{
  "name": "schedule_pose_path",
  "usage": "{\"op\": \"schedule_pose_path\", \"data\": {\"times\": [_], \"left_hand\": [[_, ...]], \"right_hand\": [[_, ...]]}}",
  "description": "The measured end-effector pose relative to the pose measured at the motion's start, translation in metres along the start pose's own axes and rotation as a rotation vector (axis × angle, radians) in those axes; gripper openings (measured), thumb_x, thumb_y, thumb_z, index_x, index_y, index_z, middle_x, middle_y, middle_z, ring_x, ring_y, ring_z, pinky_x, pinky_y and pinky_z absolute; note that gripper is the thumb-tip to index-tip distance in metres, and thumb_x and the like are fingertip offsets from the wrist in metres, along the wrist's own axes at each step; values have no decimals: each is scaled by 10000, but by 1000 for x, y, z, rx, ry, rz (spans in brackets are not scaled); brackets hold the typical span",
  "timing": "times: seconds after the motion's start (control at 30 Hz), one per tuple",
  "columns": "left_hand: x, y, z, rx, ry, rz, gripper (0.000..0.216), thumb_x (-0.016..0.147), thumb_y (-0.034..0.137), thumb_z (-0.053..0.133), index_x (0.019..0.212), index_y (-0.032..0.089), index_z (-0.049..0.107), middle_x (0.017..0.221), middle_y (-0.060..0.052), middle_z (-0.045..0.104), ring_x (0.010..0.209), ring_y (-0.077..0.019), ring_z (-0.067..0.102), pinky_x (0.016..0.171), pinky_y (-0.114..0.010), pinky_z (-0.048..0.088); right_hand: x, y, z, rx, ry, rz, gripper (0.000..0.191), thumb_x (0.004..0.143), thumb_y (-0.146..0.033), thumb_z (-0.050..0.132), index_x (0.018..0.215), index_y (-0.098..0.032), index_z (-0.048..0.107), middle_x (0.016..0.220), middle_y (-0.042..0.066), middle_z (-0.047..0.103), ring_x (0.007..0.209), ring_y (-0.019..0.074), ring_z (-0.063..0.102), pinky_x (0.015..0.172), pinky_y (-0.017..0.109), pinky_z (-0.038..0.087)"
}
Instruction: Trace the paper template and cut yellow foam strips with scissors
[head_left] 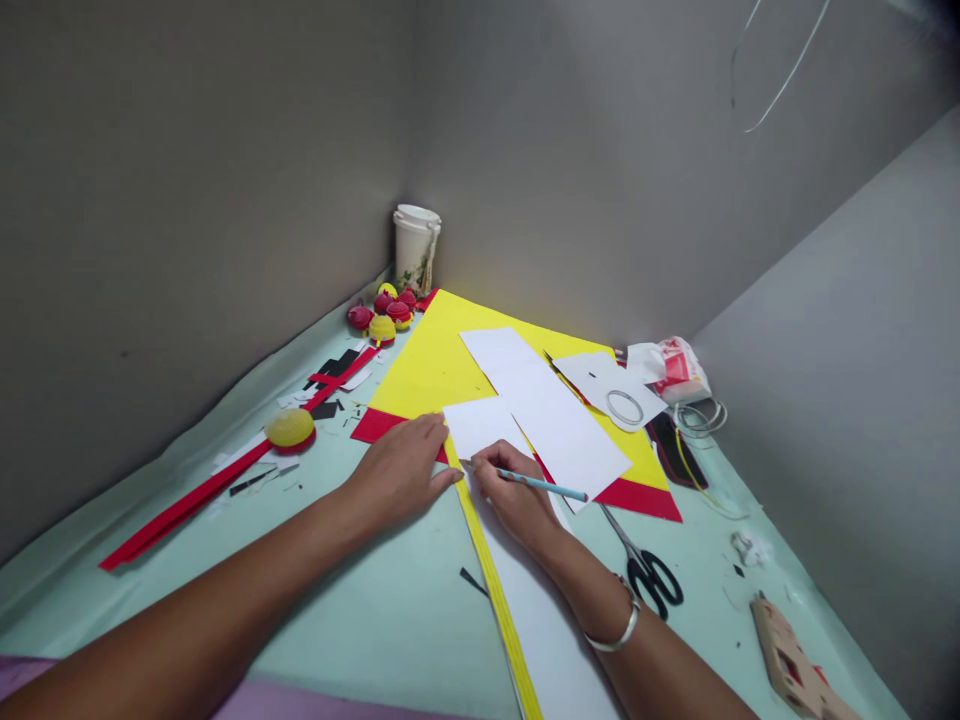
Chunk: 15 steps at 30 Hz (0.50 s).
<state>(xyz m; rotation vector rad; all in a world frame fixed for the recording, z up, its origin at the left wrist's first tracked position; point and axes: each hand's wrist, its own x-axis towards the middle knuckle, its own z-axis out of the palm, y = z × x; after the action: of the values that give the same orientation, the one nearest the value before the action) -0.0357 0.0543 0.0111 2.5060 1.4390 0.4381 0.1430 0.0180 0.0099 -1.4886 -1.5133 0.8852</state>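
My right hand (519, 500) is closed on a light blue pencil (541, 485), its tip touching a white paper strip (480, 425) near the strip's left edge. My left hand (405, 465) lies flat with fingers stretched out, pressing on the edge of the red sheet (373, 425) and a long yellow strip (495, 590) beside the pencil tip. A large yellow sheet (439, 360) lies under several white paper pieces (547, 405). A silver bangle sits on my right wrist.
Black-handled scissors (651, 575) lie right of my right arm. Red and yellow balls (386, 315) and a paper cup (415, 248) stand in the corner. A yellow dome (289, 428), red strips (180, 510), a wire ring (624, 407), a wrapper (675, 368) and a cardboard piece (787, 660) lie around.
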Motion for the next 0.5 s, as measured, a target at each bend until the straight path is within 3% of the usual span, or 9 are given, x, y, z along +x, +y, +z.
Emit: {"op": "schedule_pose_path", "data": {"times": [0.5], "left_hand": [[1, 0, -1, 17, 7, 5, 510, 837, 479, 546, 1251, 181, 525, 1371, -158, 534, 1263, -324, 484, 1010, -473, 420]], "right_hand": [[-15, -1, -7, -12, -5, 35, 107, 773, -216, 524, 711, -224, 612, 649, -29, 600, 616, 160, 543, 580, 262, 435]]}}
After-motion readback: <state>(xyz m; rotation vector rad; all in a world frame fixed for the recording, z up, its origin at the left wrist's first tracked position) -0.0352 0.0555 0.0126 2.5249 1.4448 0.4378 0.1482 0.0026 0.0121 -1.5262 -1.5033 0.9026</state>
